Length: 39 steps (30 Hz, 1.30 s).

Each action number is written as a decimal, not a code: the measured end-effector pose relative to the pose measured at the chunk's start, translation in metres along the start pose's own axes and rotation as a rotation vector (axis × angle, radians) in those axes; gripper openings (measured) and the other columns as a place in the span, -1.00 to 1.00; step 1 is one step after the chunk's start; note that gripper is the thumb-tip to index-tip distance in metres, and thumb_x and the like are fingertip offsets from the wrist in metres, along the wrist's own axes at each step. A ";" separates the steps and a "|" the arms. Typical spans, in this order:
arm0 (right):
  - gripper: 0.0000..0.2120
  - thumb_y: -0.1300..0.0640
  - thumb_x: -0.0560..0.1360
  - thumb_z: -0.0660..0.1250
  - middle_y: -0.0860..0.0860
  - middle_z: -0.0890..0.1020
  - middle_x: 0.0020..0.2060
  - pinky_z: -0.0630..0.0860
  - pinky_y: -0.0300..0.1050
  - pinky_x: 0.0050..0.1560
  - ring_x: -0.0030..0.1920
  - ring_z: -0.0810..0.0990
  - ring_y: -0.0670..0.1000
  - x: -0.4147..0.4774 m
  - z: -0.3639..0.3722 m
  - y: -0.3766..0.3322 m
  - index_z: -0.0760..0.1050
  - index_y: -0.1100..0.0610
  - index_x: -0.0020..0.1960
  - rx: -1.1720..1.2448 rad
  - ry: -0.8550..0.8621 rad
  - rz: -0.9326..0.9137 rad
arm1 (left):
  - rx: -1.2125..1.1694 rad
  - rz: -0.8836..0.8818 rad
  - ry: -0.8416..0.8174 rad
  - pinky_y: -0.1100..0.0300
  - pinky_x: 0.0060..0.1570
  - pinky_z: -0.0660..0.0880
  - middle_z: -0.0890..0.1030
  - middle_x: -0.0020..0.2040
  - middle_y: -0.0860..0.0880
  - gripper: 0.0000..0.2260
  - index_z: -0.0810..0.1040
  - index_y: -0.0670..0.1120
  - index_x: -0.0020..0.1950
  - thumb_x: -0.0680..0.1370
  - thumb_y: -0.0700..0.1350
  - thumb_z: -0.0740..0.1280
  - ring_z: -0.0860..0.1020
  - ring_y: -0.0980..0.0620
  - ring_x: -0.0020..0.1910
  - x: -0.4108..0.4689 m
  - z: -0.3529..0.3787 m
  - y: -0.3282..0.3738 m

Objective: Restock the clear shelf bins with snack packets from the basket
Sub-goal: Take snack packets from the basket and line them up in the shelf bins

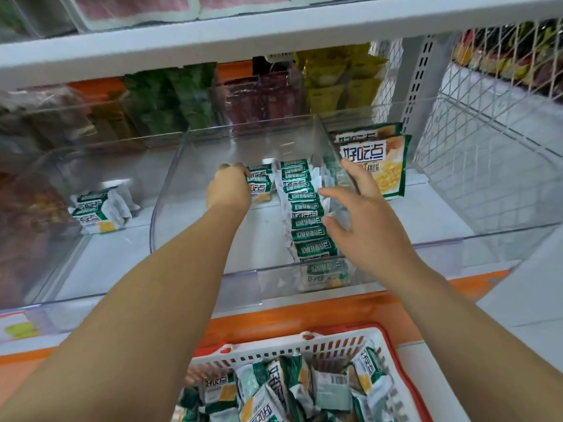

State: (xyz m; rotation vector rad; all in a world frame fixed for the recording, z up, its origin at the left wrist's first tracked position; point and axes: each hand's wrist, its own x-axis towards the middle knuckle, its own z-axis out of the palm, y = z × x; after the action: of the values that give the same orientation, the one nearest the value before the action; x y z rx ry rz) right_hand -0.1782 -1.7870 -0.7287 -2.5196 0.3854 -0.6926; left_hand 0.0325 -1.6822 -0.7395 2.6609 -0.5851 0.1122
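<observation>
A clear shelf bin [170,190] stands on the middle shelf straight ahead. Inside it a row of green-and-white snack packets [304,214] runs from back to front along the right side. My left hand [228,190] reaches deep into the bin and grips a small stack of the same packets [260,184] at the back. My right hand [362,220] hovers over the bin's right wall with its fingers spread, next to the row. Below, a white and red basket [304,348] holds several more packets [274,391].
A second clear bin [45,269] on the left holds a few packets [97,211]. Larger green bags [380,162] stand right of the middle bin. A white wire mesh divider [487,141] closes the right side. A shelf board [213,41] hangs overhead; further bins stand behind.
</observation>
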 end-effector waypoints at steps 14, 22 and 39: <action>-0.67 0.08 0.51 0.34 -0.16 0.05 0.51 0.47 -0.11 0.14 0.31 0.32 -0.12 -0.002 0.000 -0.002 0.47 -0.05 0.26 -0.012 0.033 0.028 | 0.091 -0.048 -0.004 0.02 -0.14 0.39 0.32 0.26 -0.26 -0.69 0.33 -0.26 0.26 0.55 -0.24 0.30 0.53 -0.27 -0.05 0.019 0.018 0.006; -0.71 0.12 0.49 0.36 -0.14 0.11 0.50 0.54 -0.09 -0.05 0.22 0.50 -0.02 -0.003 0.001 -0.001 0.50 -0.05 0.19 -0.054 0.049 0.005 | 0.271 0.034 -0.212 -0.01 0.02 0.47 0.40 0.29 -0.14 -0.63 0.38 -0.08 0.37 0.59 0.00 0.25 0.50 -0.18 0.14 -0.008 -0.004 0.016; -0.83 0.26 0.49 0.26 -0.04 0.60 -0.12 0.46 -0.19 -0.14 -0.11 0.57 0.01 -0.163 0.095 -0.007 0.59 0.10 -0.03 0.028 -0.208 0.082 | -0.041 0.448 0.047 0.19 -0.40 0.42 0.60 -0.10 0.05 -0.81 0.60 -0.01 0.01 0.52 -0.11 0.21 0.58 -0.05 -0.33 -0.249 0.006 -0.051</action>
State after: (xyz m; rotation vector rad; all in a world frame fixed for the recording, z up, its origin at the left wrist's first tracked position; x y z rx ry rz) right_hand -0.2619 -1.6815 -0.8611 -2.5031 0.3994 -0.3975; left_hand -0.1724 -1.5467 -0.8051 2.4360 -1.1443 0.2853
